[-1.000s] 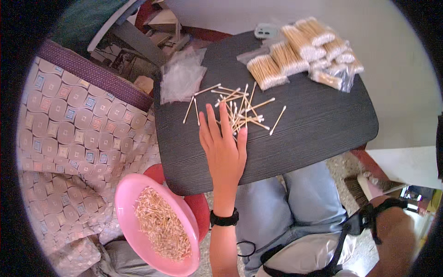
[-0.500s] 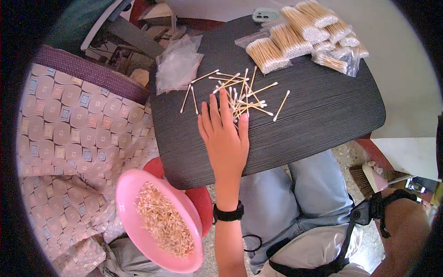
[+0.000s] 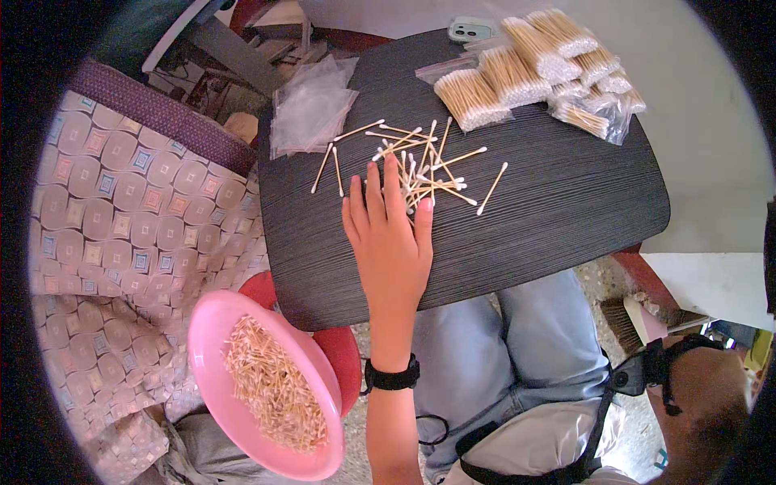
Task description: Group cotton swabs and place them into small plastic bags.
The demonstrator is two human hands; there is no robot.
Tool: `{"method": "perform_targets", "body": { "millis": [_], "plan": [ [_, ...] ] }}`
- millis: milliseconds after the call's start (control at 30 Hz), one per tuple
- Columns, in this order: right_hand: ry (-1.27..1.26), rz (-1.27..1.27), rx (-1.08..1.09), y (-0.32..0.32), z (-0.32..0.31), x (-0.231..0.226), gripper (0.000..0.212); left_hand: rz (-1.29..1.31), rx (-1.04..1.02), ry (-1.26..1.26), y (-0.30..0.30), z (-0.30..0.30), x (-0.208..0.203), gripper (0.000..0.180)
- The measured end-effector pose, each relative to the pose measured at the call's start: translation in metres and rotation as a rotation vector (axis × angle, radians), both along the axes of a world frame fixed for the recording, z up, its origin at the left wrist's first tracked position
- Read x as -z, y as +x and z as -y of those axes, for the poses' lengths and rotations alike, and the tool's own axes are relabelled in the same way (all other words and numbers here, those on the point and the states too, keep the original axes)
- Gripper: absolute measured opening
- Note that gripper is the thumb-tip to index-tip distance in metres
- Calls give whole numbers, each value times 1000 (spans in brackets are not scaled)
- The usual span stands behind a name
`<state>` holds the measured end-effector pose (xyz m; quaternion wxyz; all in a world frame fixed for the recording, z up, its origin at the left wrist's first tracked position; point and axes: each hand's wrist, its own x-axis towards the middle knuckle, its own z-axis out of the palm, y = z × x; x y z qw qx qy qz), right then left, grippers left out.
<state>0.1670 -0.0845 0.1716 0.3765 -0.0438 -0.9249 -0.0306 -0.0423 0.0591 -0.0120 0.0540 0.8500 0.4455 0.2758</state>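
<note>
My left hand (image 3: 390, 250) lies palm down on the dark tabletop (image 3: 558, 202), its fingers stretched out and apart. Its fingertips and thumb touch the near left side of a loose pile of cotton swabs (image 3: 420, 174), hiding part of it. Around the pile, several single swabs lie scattered, one (image 3: 492, 188) off to the right and two beside each other at the left. Of my right side only the forearm (image 3: 703, 388) shows, strapped in black at the lower right; the hand itself is out of view.
Clear plastic bags (image 3: 311, 105) lie flat at the table's far left. Bagged swab bundles (image 3: 533, 61) are heaped at the far right, near a phone (image 3: 471, 30). A pink basin (image 3: 202, 347) full of loose swabs sits on a red stool (image 3: 343, 364), lower left. A broom (image 3: 634, 319) is right.
The view has shifted slightly, so the basin and table sit a little further left. My left hand stays spread beside the swabs. My right forearm sits slightly lower.
</note>
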Motion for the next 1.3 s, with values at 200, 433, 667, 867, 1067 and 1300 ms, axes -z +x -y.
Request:
{"method": "perform_targets", "body": {
  "millis": [200,433,667,867,1067,1300],
  "plan": [
    [15,9,-43,9,-1,-5,72,-4,-2,-7,3,0,-5,56],
    [-1,58,-71,33,-2,-18,75,23,-16,-8,12,4,-9,57],
    [-581,-84,557,-5,-32,27,19,-23,-94,-3,-7,6,-9,57],
    [-603,-5,873,-7,-76,121,40,-27,-54,-50,2,6,-18,57],
    [-688,-157,930,-17,-76,152,47,-6,-54,7,1,8,-16,54],
    [-971,-577,707,-7,-44,107,37,334,40,-70,-6,19,-36,51]
  ]
}}
